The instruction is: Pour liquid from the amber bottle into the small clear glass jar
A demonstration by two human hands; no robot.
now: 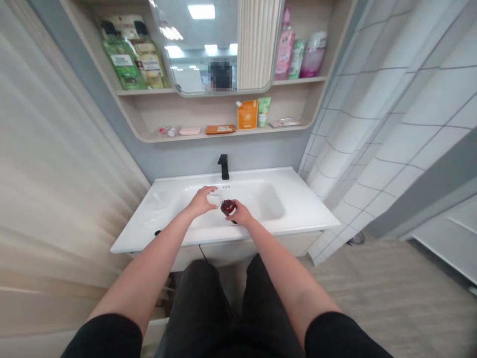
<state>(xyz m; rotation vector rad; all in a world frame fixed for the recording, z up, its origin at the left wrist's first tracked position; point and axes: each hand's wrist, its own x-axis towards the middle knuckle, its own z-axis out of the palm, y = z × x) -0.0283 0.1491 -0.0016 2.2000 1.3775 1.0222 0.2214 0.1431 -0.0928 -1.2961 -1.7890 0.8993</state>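
Over the basin, my left hand (201,201) is closed around a small clear, whitish container (213,200) that looks like a cup or small bottle. My right hand (241,214) grips a dark brown bottle (227,207) with a pale label partly under the fingers. The brown bottle is tilted, its neck end pointing left toward the clear container. The two meet or nearly meet; whether they touch, I cannot tell. Both are held above the white sink (266,201), in front of the black faucet (224,167). Any liquid passing between them is too small to make out.
Above the sink hangs a mirror cabinet (223,134) with several bottles, an orange pouch (247,115) and a green tube (263,111). A small black round object (157,232) lies on the counter's left front. A curtain (74,164) hangs left; a tiled wall (372,129) stands right.
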